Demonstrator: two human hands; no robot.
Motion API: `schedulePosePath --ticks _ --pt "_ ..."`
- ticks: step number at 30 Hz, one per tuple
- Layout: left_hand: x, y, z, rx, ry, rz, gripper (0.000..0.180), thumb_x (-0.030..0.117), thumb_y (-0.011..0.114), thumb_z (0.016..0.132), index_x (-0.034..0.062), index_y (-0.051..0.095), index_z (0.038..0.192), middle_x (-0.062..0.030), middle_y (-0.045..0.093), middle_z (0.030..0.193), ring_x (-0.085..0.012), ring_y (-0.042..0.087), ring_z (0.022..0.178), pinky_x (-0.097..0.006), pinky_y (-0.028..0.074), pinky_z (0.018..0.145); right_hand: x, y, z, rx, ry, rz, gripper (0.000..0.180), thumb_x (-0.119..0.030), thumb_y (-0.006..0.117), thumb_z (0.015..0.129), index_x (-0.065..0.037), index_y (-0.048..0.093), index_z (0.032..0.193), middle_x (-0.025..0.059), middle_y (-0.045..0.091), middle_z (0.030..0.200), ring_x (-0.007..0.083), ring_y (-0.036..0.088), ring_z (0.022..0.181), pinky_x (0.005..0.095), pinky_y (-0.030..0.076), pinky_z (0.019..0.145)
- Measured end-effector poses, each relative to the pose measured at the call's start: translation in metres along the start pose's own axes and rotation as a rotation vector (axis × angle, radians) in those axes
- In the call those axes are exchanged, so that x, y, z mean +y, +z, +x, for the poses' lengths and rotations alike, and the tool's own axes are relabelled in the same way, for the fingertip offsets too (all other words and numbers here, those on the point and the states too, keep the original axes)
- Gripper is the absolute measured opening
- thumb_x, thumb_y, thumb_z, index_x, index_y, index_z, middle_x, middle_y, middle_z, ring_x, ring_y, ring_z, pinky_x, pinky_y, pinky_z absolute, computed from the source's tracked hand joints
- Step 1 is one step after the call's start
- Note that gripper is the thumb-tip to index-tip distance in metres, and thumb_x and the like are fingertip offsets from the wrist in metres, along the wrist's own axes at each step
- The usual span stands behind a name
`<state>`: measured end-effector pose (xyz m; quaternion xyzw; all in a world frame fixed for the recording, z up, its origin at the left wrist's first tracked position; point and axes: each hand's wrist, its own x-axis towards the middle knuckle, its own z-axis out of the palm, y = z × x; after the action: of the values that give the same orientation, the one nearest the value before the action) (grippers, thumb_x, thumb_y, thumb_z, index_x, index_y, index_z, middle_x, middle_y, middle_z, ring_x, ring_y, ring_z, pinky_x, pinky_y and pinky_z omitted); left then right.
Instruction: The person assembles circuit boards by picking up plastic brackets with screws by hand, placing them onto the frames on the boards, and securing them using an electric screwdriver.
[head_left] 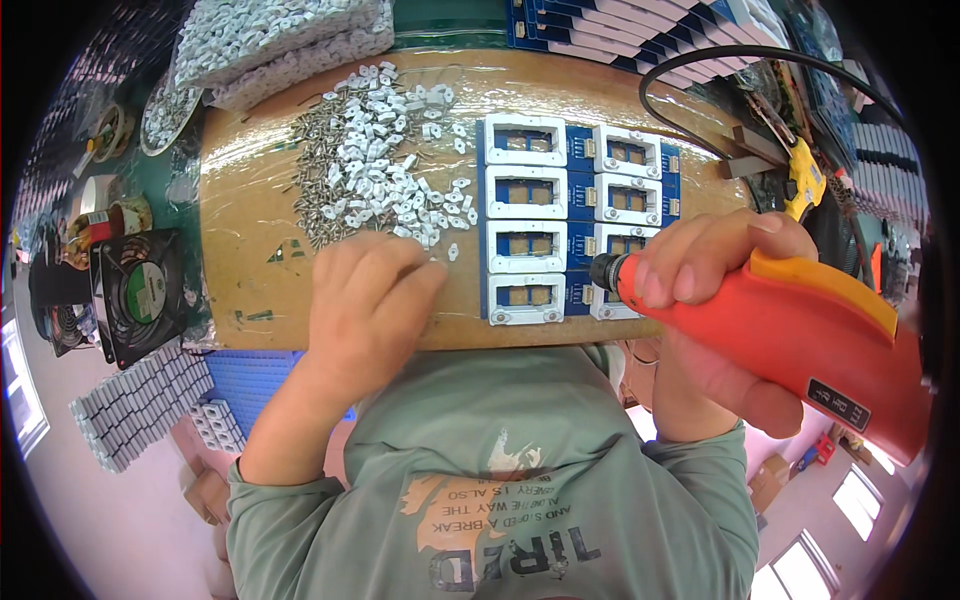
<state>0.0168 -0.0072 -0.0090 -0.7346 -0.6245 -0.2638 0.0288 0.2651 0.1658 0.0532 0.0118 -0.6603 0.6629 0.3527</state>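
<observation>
Right hand (700, 290) grips the orange electric screwdriver (800, 330) fully closed at the near-right white-framed blue circuit board (620, 300); left hand (365, 300), fingers curled, contents unseen, rests by the loose white clips (385, 160) — slippage risks stripping.

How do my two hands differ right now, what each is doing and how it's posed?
The right hand is wrapped around an orange power screwdriver, whose tip sits at the lowest right white frame on the blue board. The left hand holds no tool; it rests knuckles up, fingers curled, at the near edge of the pile of small white pieces and screws. Both hands are bare and over the brown work board.
</observation>
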Motion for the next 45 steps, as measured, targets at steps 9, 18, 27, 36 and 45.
schedulePosePath --ticks 9,18,27,36,45 --pt "0.001 0.003 0.005 -0.019 -0.284 -0.225 0.017 0.006 0.078 0.080 0.0096 0.072 0.095 -0.0060 0.064 0.089 -0.0281 0.060 0.085 -0.041 0.046 0.078 0.010 -0.008 0.001 -0.065 -0.025 0.061 0.111 -0.072 0.073 0.085 0.000 0.030 0.159 0.0134 0.060 0.116 0.0288 0.064 0.097 0.0423 0.056 0.082" --pt "0.019 0.009 0.018 0.101 -0.071 -0.184 0.023 0.008 0.080 0.071 0.0098 0.068 0.091 -0.0083 0.064 0.114 -0.0333 0.063 0.109 -0.046 0.048 0.090 0.001 -0.007 0.000 -0.049 -0.130 -0.085 0.110 -0.077 0.075 0.079 -0.006 0.038 0.155 0.0095 0.062 0.105 0.0252 0.065 0.086 0.0387 0.054 0.072" --pt "0.042 0.038 0.039 0.138 -0.077 -0.290 0.026 0.001 0.078 0.064 0.0065 0.066 0.087 -0.0135 0.064 0.120 -0.0415 0.059 0.124 -0.051 0.050 0.096 -0.023 0.047 0.008 0.245 0.102 -0.009 0.100 -0.069 0.079 0.081 -0.008 0.042 0.152 0.0080 0.063 0.102 0.0246 0.065 0.082 0.0391 0.053 0.071" --pt "0.042 0.045 0.037 0.160 -0.082 -0.337 0.023 0.007 0.079 0.067 0.0070 0.065 0.086 -0.0115 0.063 0.118 -0.0369 0.059 0.126 -0.057 0.045 0.106 -0.013 0.058 0.017 0.225 0.022 0.025 0.100 -0.068 0.079 0.083 -0.007 0.041 0.152 0.0098 0.064 0.103 0.0256 0.064 0.082 0.0398 0.053 0.070" --pt "0.040 0.046 0.035 0.187 -0.069 -0.343 0.023 0.008 0.079 0.067 0.0064 0.065 0.085 -0.0122 0.062 0.116 -0.0366 0.058 0.126 -0.056 0.045 0.106 -0.002 0.027 0.018 -0.088 -0.072 0.037 0.099 -0.068 0.078 0.084 -0.006 0.040 0.151 0.0105 0.063 0.105 0.0255 0.063 0.084 0.0390 0.054 0.070"
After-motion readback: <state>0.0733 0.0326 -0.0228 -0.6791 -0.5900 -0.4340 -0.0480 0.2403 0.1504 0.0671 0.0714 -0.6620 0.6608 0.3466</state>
